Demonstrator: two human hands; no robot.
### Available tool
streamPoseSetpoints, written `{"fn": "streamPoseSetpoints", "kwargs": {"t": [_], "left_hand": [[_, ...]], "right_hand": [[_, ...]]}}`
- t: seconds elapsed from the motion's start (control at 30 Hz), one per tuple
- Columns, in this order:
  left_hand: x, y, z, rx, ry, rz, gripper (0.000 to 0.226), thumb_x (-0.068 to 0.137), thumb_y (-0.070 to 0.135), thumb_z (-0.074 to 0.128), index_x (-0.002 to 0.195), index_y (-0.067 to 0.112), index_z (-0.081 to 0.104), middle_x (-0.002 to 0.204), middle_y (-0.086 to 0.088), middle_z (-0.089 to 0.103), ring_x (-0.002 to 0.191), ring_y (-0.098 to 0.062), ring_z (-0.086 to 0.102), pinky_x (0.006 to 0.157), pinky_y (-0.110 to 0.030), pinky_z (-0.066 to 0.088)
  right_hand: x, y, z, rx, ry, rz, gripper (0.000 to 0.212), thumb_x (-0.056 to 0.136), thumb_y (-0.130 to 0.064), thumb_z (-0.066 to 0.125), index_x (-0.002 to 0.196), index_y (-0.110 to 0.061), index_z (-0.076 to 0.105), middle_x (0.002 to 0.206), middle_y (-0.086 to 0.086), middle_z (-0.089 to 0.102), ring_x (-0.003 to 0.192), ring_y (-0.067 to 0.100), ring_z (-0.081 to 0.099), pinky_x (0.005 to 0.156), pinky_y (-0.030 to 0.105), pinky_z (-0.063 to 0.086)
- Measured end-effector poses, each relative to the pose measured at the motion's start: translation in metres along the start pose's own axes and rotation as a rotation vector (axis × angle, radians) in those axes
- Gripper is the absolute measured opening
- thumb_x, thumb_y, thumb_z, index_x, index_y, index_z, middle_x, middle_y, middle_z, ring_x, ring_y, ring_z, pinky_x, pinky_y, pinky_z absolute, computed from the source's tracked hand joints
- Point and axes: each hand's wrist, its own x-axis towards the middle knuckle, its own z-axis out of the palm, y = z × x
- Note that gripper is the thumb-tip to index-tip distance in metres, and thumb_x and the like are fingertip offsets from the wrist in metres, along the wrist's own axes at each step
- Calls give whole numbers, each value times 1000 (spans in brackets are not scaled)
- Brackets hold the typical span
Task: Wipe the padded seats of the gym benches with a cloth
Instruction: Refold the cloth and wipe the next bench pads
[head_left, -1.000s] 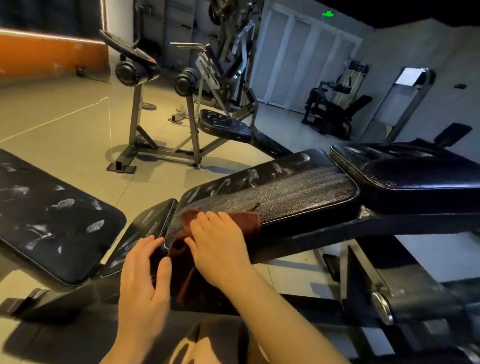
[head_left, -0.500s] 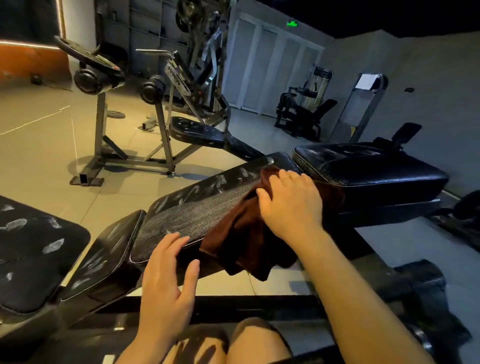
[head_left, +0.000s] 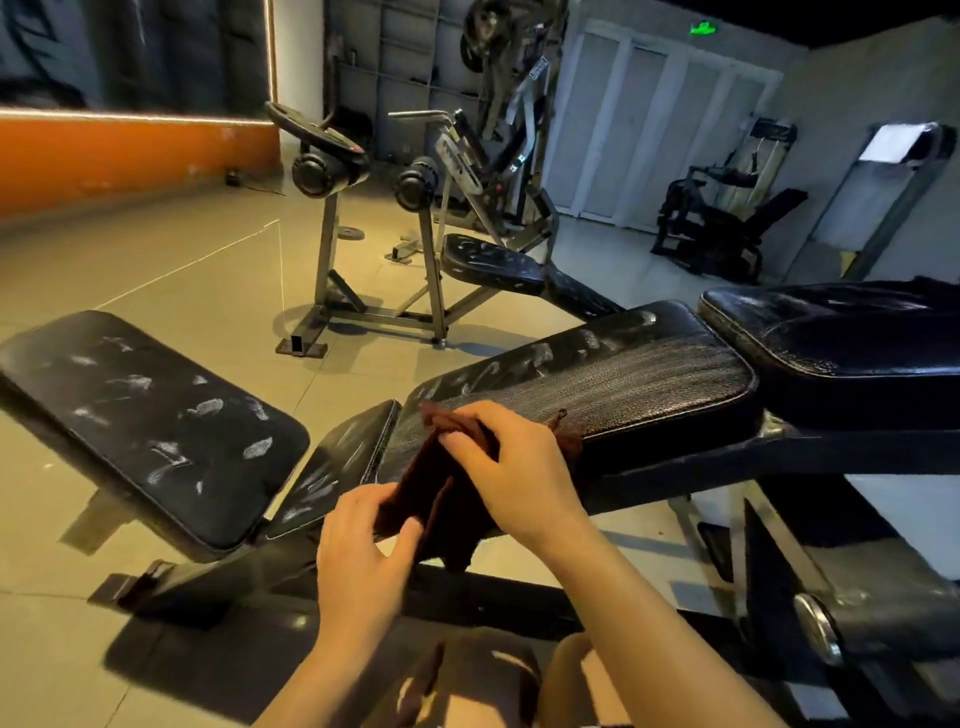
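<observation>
A person holds a dark brown cloth (head_left: 441, 493) with both hands at the near end of a long black bench pad (head_left: 623, 384). The right hand (head_left: 519, 467) lies on top of the cloth, and its fingers curl around the cloth's top edge and grip it. The left hand (head_left: 363, 551) is lower down and pinches the hanging bottom part of the cloth between thumb and fingers. The cloth drapes over the pad's near corner and hangs down its side.

The near half of the long pad looks clean and bumpy. The far edge has white smudges on it. A small black seat pad (head_left: 337, 467) sits just to the left of the cloth, touching the long pad. It has white marks too.

On the left is another bench (head_left: 145, 426) with a wide black pad and many white smears. On the right, a thick shiny black pad (head_left: 841, 338) sits just beside the far end of the long pad.

Farther back stands a metal gym machine (head_left: 374, 218) with round black rollers and its own dusty pad (head_left: 493, 262). Behind it are white doors (head_left: 649, 119) and an orange wall (head_left: 130, 156). The floor (head_left: 156, 260) is pale tile. The person's knees (head_left: 493, 686) show at the bottom.
</observation>
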Motion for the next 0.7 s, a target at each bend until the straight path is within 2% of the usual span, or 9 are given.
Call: {"fn": "streamPoseSetpoints", "kwargs": {"t": [0.07,0.17,0.27,0.33,0.4,0.47,0.53,0.6,0.7], "left_hand": [[0,1,-8,-64,-15,-13,28,86,10,61,94,36,53,95,21,54,94,-12,55,85,-34,47],[5,0,-29,-138,-84,-25,46,85,-9,56,87,36,60,86,14,65,86,-3,61,78,-22,52],[17,-5,-56,-141,-142,37,38,83,-6,64,80,32,68,84,16,67,85,1,61,70,-9,46],[24,-9,-68,-106,-175,60,28,83,4,70,80,32,69,84,18,67,85,-2,62,71,-14,47],[25,-12,-73,-39,-169,69,24,84,9,71,82,33,69,84,20,67,85,-2,63,73,-21,49],[23,-13,-74,37,-125,97,24,84,10,71,82,34,68,81,20,67,86,-1,62,75,-24,50],[21,-13,-75,102,-77,135,27,84,8,70,84,35,67,82,23,65,86,2,60,78,-19,47],[22,-12,-78,139,-31,172,28,83,4,70,89,32,67,87,20,63,86,3,58,79,-11,42],[29,-9,-83,156,44,188,22,84,4,68,96,23,70,90,13,64,84,3,55,78,-6,40]], "right_hand": [[-7,-3,-7,195,45,21,8,94,-26,61,101,-27,66,89,-14,66,87,1,61,75,16,49],[-13,2,-21,357,38,54,13,90,-18,67,96,-29,64,87,-18,67,84,2,63,75,19,51],[-19,8,-30,383,-34,78,30,89,-15,69,103,-37,55,99,-18,65,86,2,63,79,26,54],[-22,12,-33,281,-132,41,57,88,-13,69,121,-50,42,120,-23,54,98,-3,58,86,17,48],[-23,12,-30,96,-338,25,77,87,-13,67,138,-57,29,134,-24,45,112,4,55,95,15,42],[-25,13,-22,-129,-478,-1,69,86,-16,69,140,-49,41,129,-23,52,114,6,54,94,12,39],[-28,12,-16,-383,-458,-63,40,84,-25,72,121,-37,62,109,-18,58,104,2,53,83,16,38],[-32,12,-15,-509,-359,-72,23,83,-38,73,104,-31,65,96,-15,56,98,8,53,75,24,36],[-34,15,-23,-474,-290,-33,26,79,-44,74,97,-30,61,89,-13,58,89,8,53,68,23,33]]}}
